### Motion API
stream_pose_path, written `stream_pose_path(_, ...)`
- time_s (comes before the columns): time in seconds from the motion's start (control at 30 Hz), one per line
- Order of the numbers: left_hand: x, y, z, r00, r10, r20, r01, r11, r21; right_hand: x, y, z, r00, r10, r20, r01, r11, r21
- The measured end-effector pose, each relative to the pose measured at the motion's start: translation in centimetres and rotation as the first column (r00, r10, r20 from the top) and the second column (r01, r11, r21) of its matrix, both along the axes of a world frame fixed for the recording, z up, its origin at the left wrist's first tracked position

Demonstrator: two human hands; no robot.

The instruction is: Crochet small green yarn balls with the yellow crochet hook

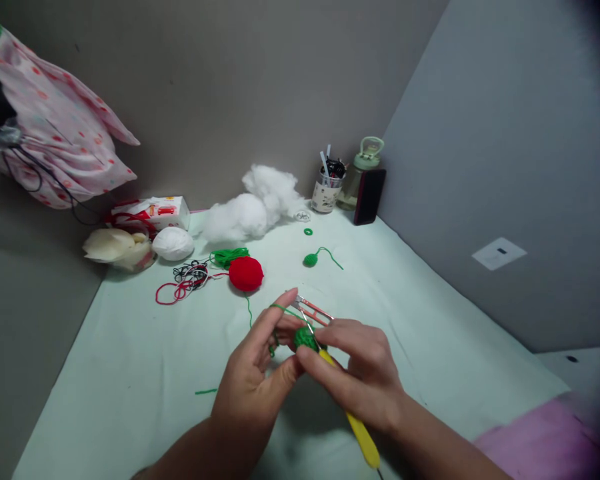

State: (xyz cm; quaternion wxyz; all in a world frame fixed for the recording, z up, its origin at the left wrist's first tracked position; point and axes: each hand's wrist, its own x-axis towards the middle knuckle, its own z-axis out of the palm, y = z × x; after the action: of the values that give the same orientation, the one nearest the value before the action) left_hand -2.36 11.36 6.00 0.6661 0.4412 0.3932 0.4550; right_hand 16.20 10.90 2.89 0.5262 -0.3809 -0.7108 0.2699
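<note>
My left hand (253, 377) is closed, pinching a small round green crochet piece (305, 338) between thumb and fingers. Green yarn (285, 309) passes over its raised index finger towards the piece. In my right hand (363, 373) is a crochet hook (363, 440) with a yellow handle, its metal shaft pointing up and left against the crochet piece. The fingertips of both hands meet around the piece and partly cover it. Just beyond them are orange-handled thread snips (316, 311); whether they touch my right hand I cannot tell.
Behind my hands lie a red yarn ball (246, 274), green yarn (230, 257), a small green crochet piece (310, 260) with a tail and a green ring (308, 232). White stuffing (250, 207), a white yarn ball (173, 244), a pen cup (326, 195), a bottle (367, 160) and a phone (370, 197) line the wall.
</note>
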Motion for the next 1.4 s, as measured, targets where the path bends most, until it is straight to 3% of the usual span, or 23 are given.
stream_pose_path(0.07, 0.0, -0.1, -0.1, 0.984, -0.087, 0.155, 0.104, 0.989, -0.109, 0.1, -0.2, 0.1, 0.997, -0.055, 0.051, 0.045, 0.982, 0.184)
stream_pose_path(0.13, 0.0, 0.1, 0.0, 0.950, -0.130, 0.284, 0.195, 0.957, -0.214, 0.0, -0.2, 0.6, 0.989, -0.119, 0.090, 0.077, 0.926, 0.369)
stream_pose_path(0.2, -0.2, 0.4, 0.1, 0.922, -0.138, 0.361, 0.246, 0.930, -0.273, -0.2, -0.1, 1.2, 0.990, -0.117, 0.076, 0.075, 0.905, 0.418)
stream_pose_path(0.37, -0.8, 1.4, 0.4, 0.923, -0.119, 0.366, 0.222, 0.941, -0.254, -0.7, 0.5, 2.2, 0.988, 0.036, -0.149, 0.005, 0.964, 0.267)
stream_pose_path(0.43, -1.0, 1.7, 0.4, 0.932, -0.115, 0.344, 0.204, 0.951, -0.234, -0.6, 0.6, 2.4, 0.984, 0.075, -0.162, -0.038, 0.975, 0.217)
stream_pose_path(0.53, -1.3, 2.1, 0.2, 0.948, -0.114, 0.298, 0.179, 0.962, -0.204, -0.1, 0.8, 2.6, 0.982, 0.104, -0.159, -0.082, 0.987, 0.135)
stream_pose_path(0.63, -1.7, 2.4, 0.2, 0.956, -0.134, 0.261, 0.185, 0.965, -0.183, 0.3, 1.2, 2.6, 0.957, 0.099, -0.271, -0.099, 0.995, 0.015)
stream_pose_path(0.73, -2.0, 2.8, 0.5, 0.946, -0.182, 0.269, 0.236, 0.954, -0.184, 0.5, 1.7, 2.7, 0.891, 0.114, -0.438, -0.182, 0.976, -0.116)
stream_pose_path(0.9, -1.9, 2.7, 0.7, 0.913, -0.264, 0.311, 0.331, 0.925, -0.186, 0.4, 2.2, 3.1, 0.779, 0.144, -0.610, -0.371, 0.890, -0.264)
stream_pose_path(0.97, -1.8, 2.5, 0.4, 0.919, -0.265, 0.293, 0.326, 0.928, -0.182, 0.2, 2.1, 3.0, 0.781, 0.141, -0.608, -0.368, 0.891, -0.266)
stream_pose_path(1.1, -1.5, 2.3, -0.3, 0.939, -0.271, 0.213, 0.303, 0.943, -0.136, -0.3, 1.6, 2.6, 0.877, 0.121, -0.465, -0.227, 0.958, -0.178)
stream_pose_path(1.2, -1.3, 2.3, -0.5, 0.961, -0.242, 0.136, 0.259, 0.958, -0.126, -0.6, 1.5, 2.5, 0.928, 0.105, -0.358, -0.161, 0.978, -0.130)
stream_pose_path(1.4, -1.0, 2.0, -0.5, 0.986, -0.163, -0.028, 0.164, 0.986, 0.036, -0.5, 1.6, 2.2, 0.909, 0.077, -0.410, -0.141, 0.982, -0.126)
